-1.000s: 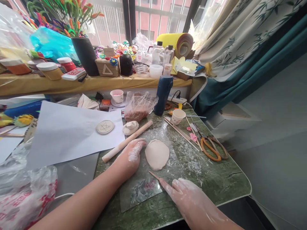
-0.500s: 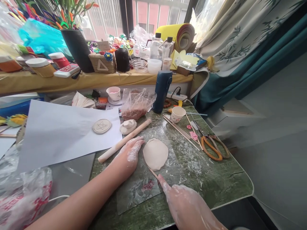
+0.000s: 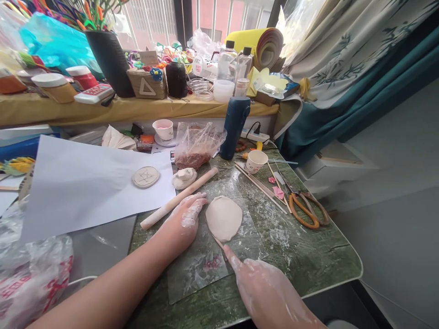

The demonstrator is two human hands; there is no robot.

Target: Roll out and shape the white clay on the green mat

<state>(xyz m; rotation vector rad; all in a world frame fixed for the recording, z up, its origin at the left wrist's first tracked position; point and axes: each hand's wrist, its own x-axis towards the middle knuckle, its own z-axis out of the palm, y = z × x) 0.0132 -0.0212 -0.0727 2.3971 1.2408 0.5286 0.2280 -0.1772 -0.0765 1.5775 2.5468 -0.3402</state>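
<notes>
A flat, roughly round sheet of pale clay (image 3: 224, 219) lies on a clear plastic sheet (image 3: 192, 285) dusted with white. My right hand (image 3: 262, 283), coated in white residue, grips a thin wooden stick (image 3: 218, 242), its index finger stretched along it. The stick's tip meets the lower left edge of the clay. On the clay's left side, my left hand (image 3: 188, 217) rests palm down with fingers extended and holds nothing. Just behind that hand lies a wooden rolling pin (image 3: 178, 199), with a lump of white clay (image 3: 184, 178) beyond it.
White paper (image 3: 85, 183) at left bears a clay disc with a star (image 3: 146, 177). Toward the back stand a dark blue bottle (image 3: 235, 128) and a bag of reddish material (image 3: 194, 153). At right are a paper cup (image 3: 256, 161), thin sticks (image 3: 260, 189) and orange-handled scissors (image 3: 303, 212).
The stick's tip has shifted slightly up along the clay's lower left edge, with my right hand following. My left hand stays beside the clay. The whole view has tilted slightly.
</notes>
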